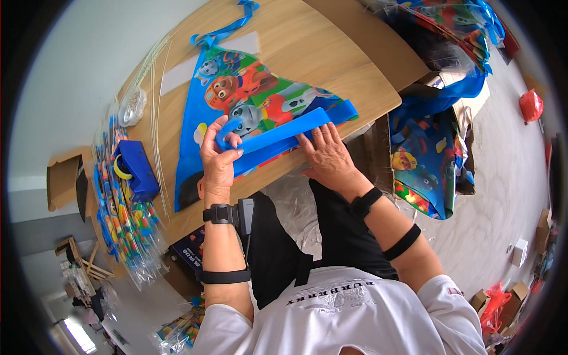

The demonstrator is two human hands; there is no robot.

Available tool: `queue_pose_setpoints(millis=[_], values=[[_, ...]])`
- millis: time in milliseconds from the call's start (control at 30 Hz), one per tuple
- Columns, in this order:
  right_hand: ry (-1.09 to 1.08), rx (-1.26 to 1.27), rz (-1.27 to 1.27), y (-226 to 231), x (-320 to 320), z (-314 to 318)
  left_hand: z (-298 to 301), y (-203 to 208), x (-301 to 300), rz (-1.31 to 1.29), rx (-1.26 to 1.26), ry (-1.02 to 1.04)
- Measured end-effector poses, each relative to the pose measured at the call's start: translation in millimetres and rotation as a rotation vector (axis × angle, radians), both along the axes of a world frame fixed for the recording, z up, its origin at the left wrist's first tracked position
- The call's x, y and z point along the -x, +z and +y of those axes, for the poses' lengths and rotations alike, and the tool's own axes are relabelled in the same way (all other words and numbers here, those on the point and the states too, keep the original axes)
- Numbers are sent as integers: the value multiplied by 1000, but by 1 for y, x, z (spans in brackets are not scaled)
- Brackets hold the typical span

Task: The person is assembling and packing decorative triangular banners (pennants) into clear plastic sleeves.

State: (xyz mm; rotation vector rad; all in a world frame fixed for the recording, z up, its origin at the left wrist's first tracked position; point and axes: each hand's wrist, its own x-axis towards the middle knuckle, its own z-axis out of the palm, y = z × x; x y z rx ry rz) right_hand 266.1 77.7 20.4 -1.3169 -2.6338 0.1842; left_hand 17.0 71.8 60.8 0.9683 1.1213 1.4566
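Note:
A kite-shaped printed sheet (236, 94) with cartoon dogs and blue borders lies across the wooden table. Along its near edge, a blue ribbon (278, 133) is raised and loops around at its left end. My left hand (218, 163) grips that looped end, thumb and fingers closed around it. My right hand (331, 155) lies palm down with fingers stretched out, its fingertips touching the ribbon near the sheet's right corner. From the far tip, a blue tail (236, 25) trails over the table.
At the left are a blue tape dispenser (137, 171), thin pale rods (158, 112), a clear bag (132, 106) and long colourful packages (121, 207). An open box (429, 154) of folded printed sheets stands right of the table. Under the sheet's far part shows a white strip (180, 77).

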Motion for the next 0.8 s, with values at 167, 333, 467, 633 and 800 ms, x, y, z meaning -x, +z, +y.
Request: queue_pose_setpoints(millis=[167, 333, 467, 633, 800], values=[[23, 3, -13, 1, 0, 1, -25, -13, 18, 162, 37, 98], [16, -1, -16, 3, 2, 0, -35, -30, 24, 763, 10, 156], [14, -27, -13, 1, 4, 0, -40, -39, 22, 891, -33, 201], [16, -14, 15, 3, 3, 0, -41, -35, 27, 1064, -160, 223], [11, -27, 6, 2, 3, 0, -45, -30, 38, 1252, -187, 228]])
